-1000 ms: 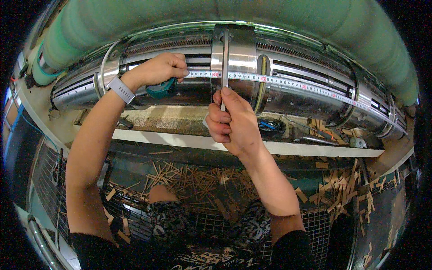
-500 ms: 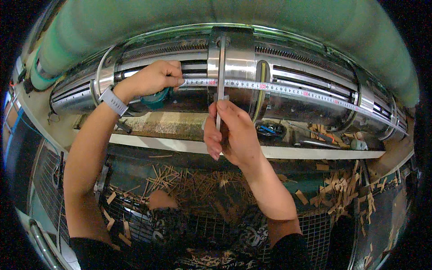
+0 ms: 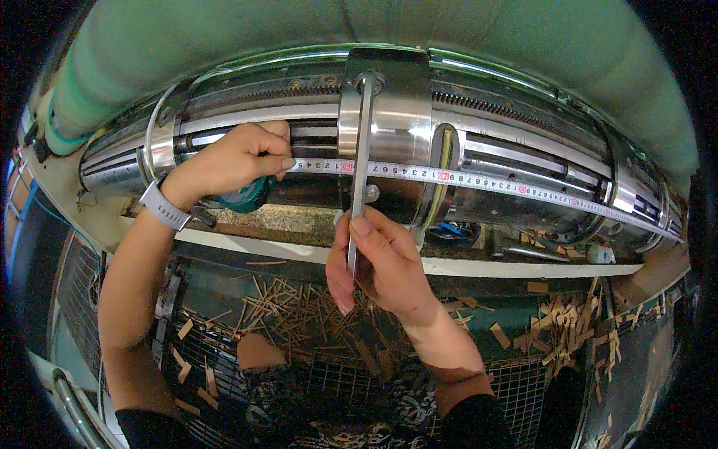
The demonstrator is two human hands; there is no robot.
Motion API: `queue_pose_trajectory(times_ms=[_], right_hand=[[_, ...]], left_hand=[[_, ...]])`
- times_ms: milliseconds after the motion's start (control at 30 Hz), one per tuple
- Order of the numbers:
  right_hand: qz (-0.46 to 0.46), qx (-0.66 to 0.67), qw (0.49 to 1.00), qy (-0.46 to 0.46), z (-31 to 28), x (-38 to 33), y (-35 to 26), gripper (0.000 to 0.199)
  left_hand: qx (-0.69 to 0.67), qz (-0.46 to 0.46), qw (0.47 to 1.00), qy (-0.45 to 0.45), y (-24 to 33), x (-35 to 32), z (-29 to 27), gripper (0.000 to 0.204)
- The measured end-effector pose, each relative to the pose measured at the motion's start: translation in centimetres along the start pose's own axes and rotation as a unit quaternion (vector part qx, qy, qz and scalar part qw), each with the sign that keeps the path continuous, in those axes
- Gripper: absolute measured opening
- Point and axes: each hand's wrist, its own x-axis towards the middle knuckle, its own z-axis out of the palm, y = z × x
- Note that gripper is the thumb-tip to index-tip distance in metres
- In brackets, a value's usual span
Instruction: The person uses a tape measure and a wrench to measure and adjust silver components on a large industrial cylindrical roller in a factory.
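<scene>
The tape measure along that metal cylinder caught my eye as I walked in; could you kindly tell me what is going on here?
A person's left hand pinches the tape measure beside its teal case, with the blade stretching rightward along the metal cylinder. The right hand grips a slim metal bar that crosses over the blade, its upper end at the broad steel collar.

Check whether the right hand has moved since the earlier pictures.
Yes, downward in view: the right hand, earlier mostly above the white ledge, now overlaps it and extends well below.
</scene>
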Motion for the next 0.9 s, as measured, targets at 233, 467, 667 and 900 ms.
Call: queue_pose_trajectory(times_ms=[233, 467, 667, 900], right_hand=[[0.002, 0.01, 1.0, -0.015, -0.35, 0.23, 0.08, 0.026], [-0.003, 0.015, 0.999, -0.028, -0.57, 0.21, 0.23, 0.027], [0.002, 0.011, 1.0, -0.019, -0.37, 0.16, 0.09, 0.027], [-0.005, -0.003, 1.0, -0.009, -0.25, 0.08, 0.14, 0.024]], left_hand=[[0.006, -0.011, 1.0, -0.003, 0.37, 0.23, -0.16, 0.019], [-0.002, -0.01, 1.0, -0.017, 0.25, 0.24, -0.28, 0.023], [-0.001, -0.018, 1.0, -0.026, 0.32, 0.43, -0.67, 0.019], [-0.01, -0.03, 0.999, -0.037, 0.5, 0.6, -0.77, 0.019]])
